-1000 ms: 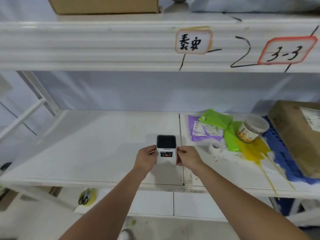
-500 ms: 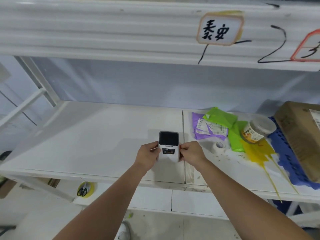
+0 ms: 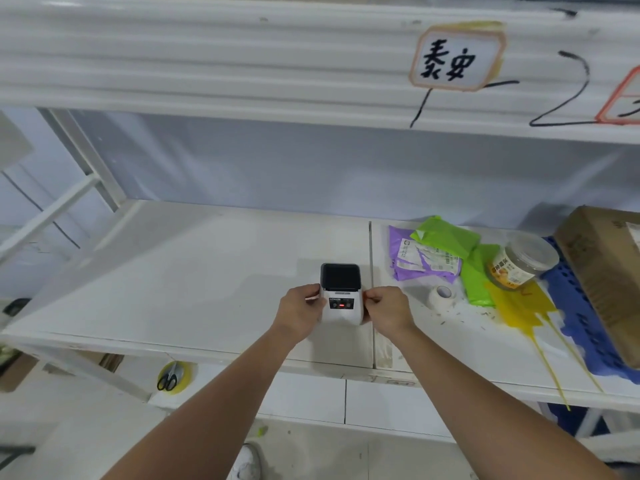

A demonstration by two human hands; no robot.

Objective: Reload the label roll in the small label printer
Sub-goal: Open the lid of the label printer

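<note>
A small white label printer [image 3: 341,306] with a dark top lid and a red light on its front stands on the white shelf [image 3: 194,282]. My left hand [image 3: 300,313] grips its left side and my right hand [image 3: 387,310] grips its right side, fingers pressed at the upper edges. The lid looks closed. A small white label roll [image 3: 440,296] lies on the shelf to the right of the printer, apart from both hands.
Purple and green mailer bags [image 3: 446,258], a plastic jar [image 3: 523,263], a yellow bag, a blue crate and a cardboard box [image 3: 609,278] crowd the shelf's right end. An upper shelf beam [image 3: 242,64] hangs overhead. Scissors on yellow tape [image 3: 171,377] lie on the lower shelf.
The view has shifted slightly left and down. Both hands stay on the printer's sides, which stands at the same spot.
</note>
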